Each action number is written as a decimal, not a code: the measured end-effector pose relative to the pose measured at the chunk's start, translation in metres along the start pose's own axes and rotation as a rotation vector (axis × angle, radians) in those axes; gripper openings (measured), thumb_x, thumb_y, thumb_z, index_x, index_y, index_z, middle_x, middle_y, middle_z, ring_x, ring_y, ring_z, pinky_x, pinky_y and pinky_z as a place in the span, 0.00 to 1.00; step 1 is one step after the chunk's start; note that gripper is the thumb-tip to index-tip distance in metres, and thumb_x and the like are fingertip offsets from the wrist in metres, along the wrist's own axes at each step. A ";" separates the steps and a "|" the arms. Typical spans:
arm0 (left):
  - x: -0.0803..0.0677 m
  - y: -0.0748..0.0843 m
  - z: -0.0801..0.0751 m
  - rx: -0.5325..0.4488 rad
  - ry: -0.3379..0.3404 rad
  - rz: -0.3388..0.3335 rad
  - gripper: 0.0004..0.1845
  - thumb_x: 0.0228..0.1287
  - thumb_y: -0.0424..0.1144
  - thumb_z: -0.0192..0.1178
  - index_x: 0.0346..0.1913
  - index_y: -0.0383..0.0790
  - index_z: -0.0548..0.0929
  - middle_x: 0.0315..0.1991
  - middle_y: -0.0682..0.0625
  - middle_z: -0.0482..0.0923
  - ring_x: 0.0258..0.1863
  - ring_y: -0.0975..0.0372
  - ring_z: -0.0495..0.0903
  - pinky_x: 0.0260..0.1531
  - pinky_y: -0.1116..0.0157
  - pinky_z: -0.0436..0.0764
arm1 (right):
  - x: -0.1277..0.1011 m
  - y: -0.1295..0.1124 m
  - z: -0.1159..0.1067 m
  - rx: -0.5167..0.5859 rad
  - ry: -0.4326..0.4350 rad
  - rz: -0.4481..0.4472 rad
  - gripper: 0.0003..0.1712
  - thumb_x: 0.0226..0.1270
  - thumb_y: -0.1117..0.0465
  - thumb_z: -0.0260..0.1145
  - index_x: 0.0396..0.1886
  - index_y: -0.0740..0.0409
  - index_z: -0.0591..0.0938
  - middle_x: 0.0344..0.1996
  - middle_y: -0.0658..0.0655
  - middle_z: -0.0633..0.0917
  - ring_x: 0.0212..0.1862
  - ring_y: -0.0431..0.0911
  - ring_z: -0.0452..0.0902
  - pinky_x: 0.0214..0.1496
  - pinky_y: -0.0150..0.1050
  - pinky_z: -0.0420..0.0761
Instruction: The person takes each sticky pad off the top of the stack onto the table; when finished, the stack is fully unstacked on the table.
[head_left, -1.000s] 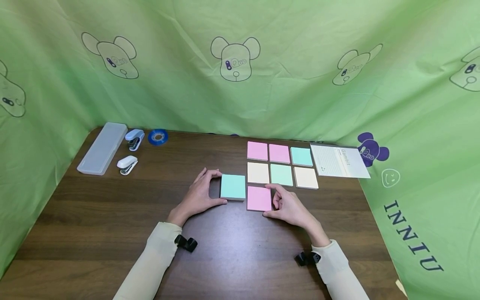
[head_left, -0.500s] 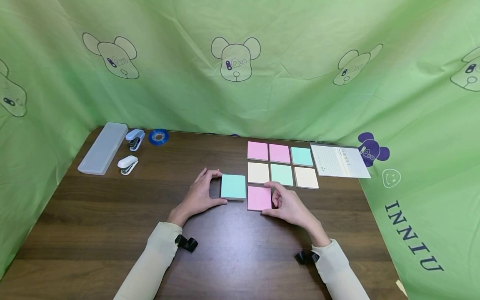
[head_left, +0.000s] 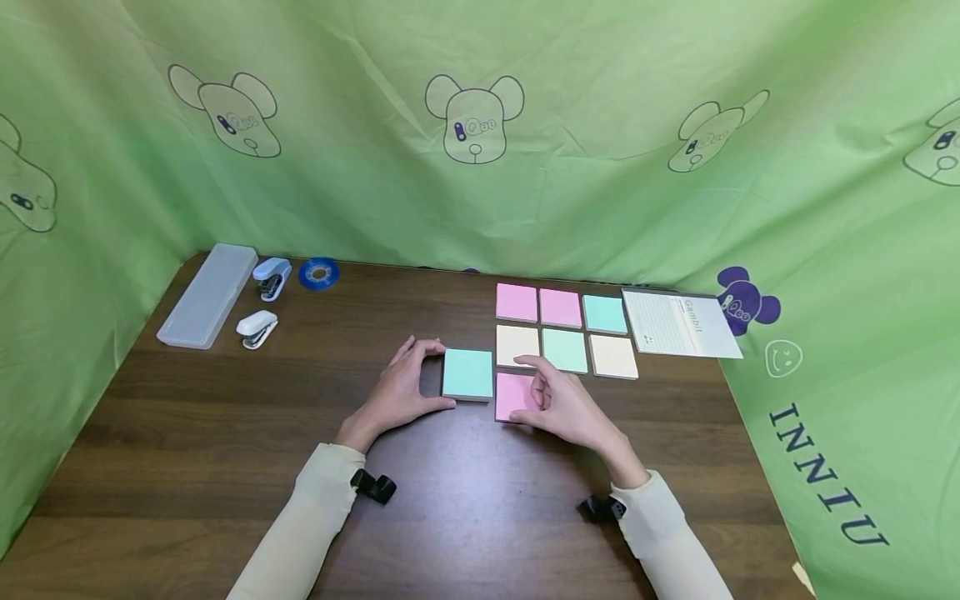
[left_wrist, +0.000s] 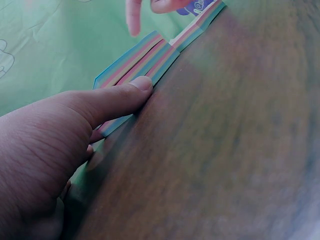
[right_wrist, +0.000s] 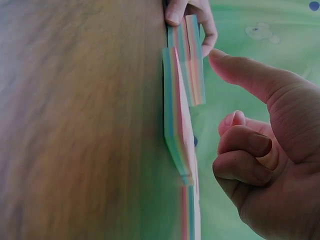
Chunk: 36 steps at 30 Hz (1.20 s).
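Observation:
My left hand (head_left: 397, 385) holds a stack of sticky note pads with a teal top (head_left: 468, 374) by its left side. In the left wrist view the thumb presses the front edge of the striped stack (left_wrist: 142, 57). My right hand (head_left: 573, 408) is over the pink sticky note pad (head_left: 513, 397) just right of that stack, covering part of it. Its thumb and index finger stretch leftward while the other fingers curl in. In the right wrist view this hand (right_wrist: 270, 125) is apart from the pink pad (right_wrist: 177, 110) and holds nothing.
Behind lie two rows of sticky note pads, among them a cream pad (head_left: 517, 342) and a mint pad (head_left: 565, 351). A notepad (head_left: 678, 323) lies at far right. A plastic case (head_left: 207, 296), two staplers (head_left: 257, 328) and blue tape (head_left: 318, 273) stand at left.
My right hand has left the right edge of the pink pad and moved left above it, towards the teal-topped stack. The left hand and the pads have stayed in place.

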<state>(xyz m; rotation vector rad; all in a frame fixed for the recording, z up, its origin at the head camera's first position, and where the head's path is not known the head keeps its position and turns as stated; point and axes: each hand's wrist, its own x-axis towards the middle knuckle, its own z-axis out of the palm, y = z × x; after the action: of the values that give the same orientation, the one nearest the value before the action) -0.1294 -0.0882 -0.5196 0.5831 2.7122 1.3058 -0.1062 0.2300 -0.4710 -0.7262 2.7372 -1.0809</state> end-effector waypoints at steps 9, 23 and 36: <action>0.001 0.000 0.000 0.009 0.010 0.028 0.48 0.53 0.44 0.90 0.72 0.36 0.71 0.75 0.39 0.76 0.84 0.46 0.66 0.91 0.46 0.47 | 0.013 -0.012 0.005 0.014 0.000 -0.010 0.51 0.59 0.57 0.89 0.79 0.62 0.74 0.27 0.44 0.78 0.27 0.34 0.70 0.33 0.33 0.75; 0.001 -0.002 0.001 0.016 0.018 0.048 0.49 0.53 0.43 0.90 0.72 0.36 0.71 0.74 0.38 0.76 0.83 0.45 0.66 0.91 0.46 0.47 | 0.030 -0.018 0.017 -0.031 -0.030 -0.010 0.52 0.63 0.53 0.88 0.82 0.59 0.73 0.26 0.44 0.78 0.26 0.34 0.71 0.32 0.35 0.75; 0.002 -0.002 0.001 0.024 0.023 0.058 0.50 0.52 0.43 0.91 0.72 0.35 0.71 0.72 0.39 0.78 0.82 0.44 0.68 0.90 0.45 0.48 | 0.046 -0.021 0.025 -0.096 -0.089 0.065 0.60 0.62 0.47 0.88 0.87 0.58 0.67 0.23 0.42 0.80 0.25 0.35 0.75 0.34 0.36 0.77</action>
<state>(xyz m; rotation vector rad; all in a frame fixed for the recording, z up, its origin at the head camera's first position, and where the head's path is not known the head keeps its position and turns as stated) -0.1312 -0.0880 -0.5217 0.6584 2.7526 1.3029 -0.1318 0.1797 -0.4726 -0.6749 2.7319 -0.8869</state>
